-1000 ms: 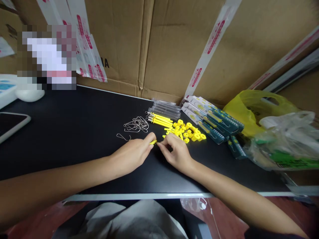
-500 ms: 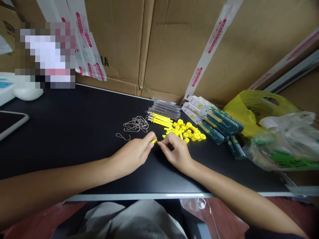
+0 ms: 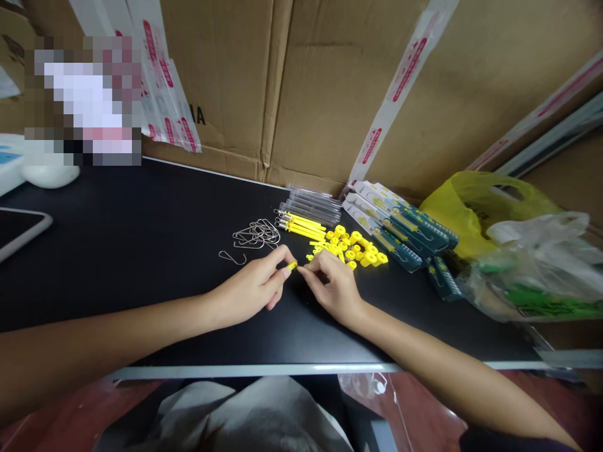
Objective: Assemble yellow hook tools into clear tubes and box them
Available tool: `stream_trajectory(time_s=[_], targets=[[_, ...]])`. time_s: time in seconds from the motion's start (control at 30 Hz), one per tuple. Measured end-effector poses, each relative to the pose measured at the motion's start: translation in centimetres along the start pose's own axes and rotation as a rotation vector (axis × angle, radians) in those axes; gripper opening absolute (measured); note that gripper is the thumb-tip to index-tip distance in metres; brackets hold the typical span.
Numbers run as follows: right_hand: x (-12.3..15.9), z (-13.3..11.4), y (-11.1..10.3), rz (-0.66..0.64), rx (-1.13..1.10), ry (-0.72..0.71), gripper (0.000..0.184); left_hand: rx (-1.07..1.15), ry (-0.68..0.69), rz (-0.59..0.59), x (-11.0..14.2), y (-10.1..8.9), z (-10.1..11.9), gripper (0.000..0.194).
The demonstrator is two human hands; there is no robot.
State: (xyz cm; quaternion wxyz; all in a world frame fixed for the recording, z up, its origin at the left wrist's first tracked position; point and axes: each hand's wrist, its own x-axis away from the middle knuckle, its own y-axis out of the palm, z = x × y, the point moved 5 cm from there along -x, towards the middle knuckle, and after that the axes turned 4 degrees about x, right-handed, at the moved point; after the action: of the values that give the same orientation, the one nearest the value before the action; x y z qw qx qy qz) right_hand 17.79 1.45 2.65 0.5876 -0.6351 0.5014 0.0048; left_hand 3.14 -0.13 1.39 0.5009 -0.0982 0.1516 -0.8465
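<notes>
My left hand [image 3: 257,282] pinches a small yellow plastic piece [image 3: 292,265] between thumb and fingers, just above the black table. My right hand [image 3: 336,285] is closed in a pinch at that piece's right end; whatever sits between its fingertips is too small to make out. Behind my right hand lies a pile of small yellow plastic parts [image 3: 370,257], some of them ring-shaped. Yellow rods with metal ends [image 3: 304,227] are lined up beyond the hands. To their left is a heap of bent wire hooks [image 3: 257,234], with one loose hook [image 3: 232,258] in front.
Clear plastic tubes [image 3: 311,206] lie at the back by the cardboard [image 3: 320,113]. Printed green and white boxes [image 3: 405,229] are stacked to the right, beside a yellow plastic bag [image 3: 456,207] and a clear bag [image 3: 541,270]. A white-framed device [image 3: 28,220] rests at the left edge.
My left hand's fingers have shifted slightly, with the knuckles lifted and the yellow piece turned a little. My right hand keeps nearly the same pose.
</notes>
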Motion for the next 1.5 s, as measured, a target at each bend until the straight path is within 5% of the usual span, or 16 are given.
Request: stream_trajectory(time_s=[0.27,0.63,1.03,1.5], targets=[[0.0,-0.1,0.3,-0.019,0.062,-0.049,0.027,-0.386,0.075,0.051,-0.1,-0.1,0.1,0.018],[-0.9,1.1,0.1,-0.140,-0.139,-0.005,0.022,-0.140,-0.051,-0.108,-0.8,-1.1,-0.1,0.023],[-1.3,0.1,-0.6,-0.237,0.106,-0.293,0.023,-0.533,-0.013,-0.101,-0.6,-0.8,0.3,0.023],[-0.7,0.3,0.6,-0.158,-0.049,-0.050,0.030,-0.730,-0.020,-0.103,-0.1,-0.3,0.4,0.029]])
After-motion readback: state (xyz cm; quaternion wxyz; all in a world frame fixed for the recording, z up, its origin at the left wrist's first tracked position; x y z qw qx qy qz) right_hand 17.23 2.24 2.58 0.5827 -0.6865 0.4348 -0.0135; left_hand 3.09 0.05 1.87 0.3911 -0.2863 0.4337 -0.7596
